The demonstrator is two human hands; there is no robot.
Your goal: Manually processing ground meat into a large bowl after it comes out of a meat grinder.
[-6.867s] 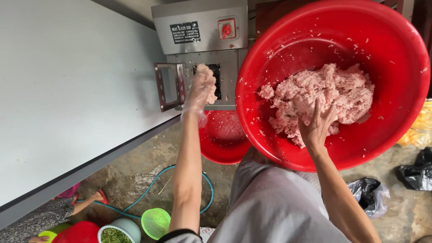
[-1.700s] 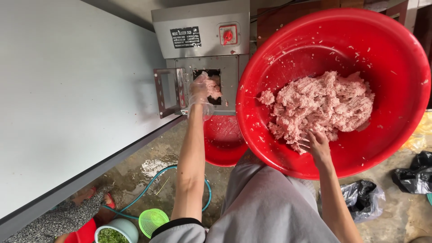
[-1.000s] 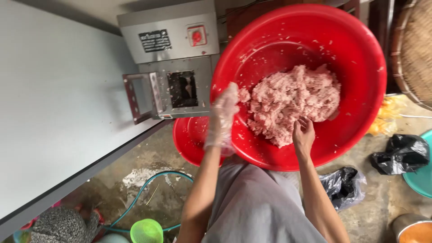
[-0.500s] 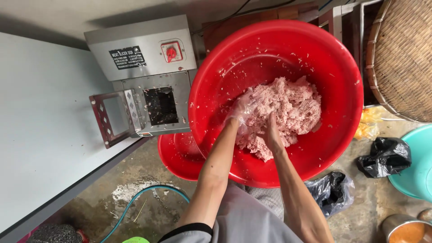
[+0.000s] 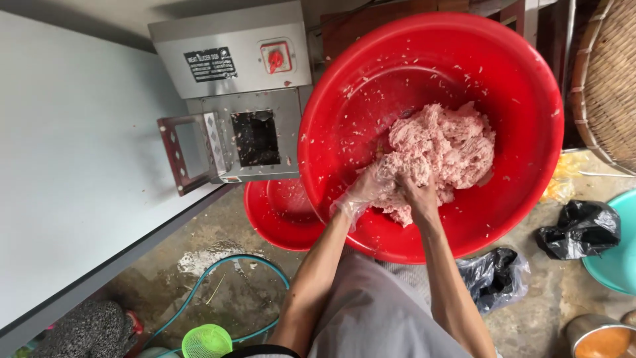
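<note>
A big red basin (image 5: 503, 73) rests on my lap, holding a heap of pink minced meat (image 5: 444, 142). My left hand (image 5: 371, 189), in a clear plastic glove, digs into the near edge of the heap, fingers closed around some mince. Beside it my right hand (image 5: 417, 192), bare, presses into the same heap. A steel mincing machine (image 5: 238, 99) with a dark square opening (image 5: 255, 138) stands to the left of the basin. Under its opening sits a smaller red basin (image 5: 278, 215), partly covered by the big one.
A white tabletop (image 5: 73, 172) runs along the left. On the wet concrete floor lie a teal hose (image 5: 218, 265), a green strainer (image 5: 207, 341) and black plastic bags (image 5: 580, 229). A woven basket (image 5: 609, 79), a teal tub (image 5: 619, 265) and a metal pot (image 5: 599, 338) stand at the right.
My left hand has come away from the machine's opening, where it held mince, and gone down into the big basin beside my right hand. My view has swung right.
</note>
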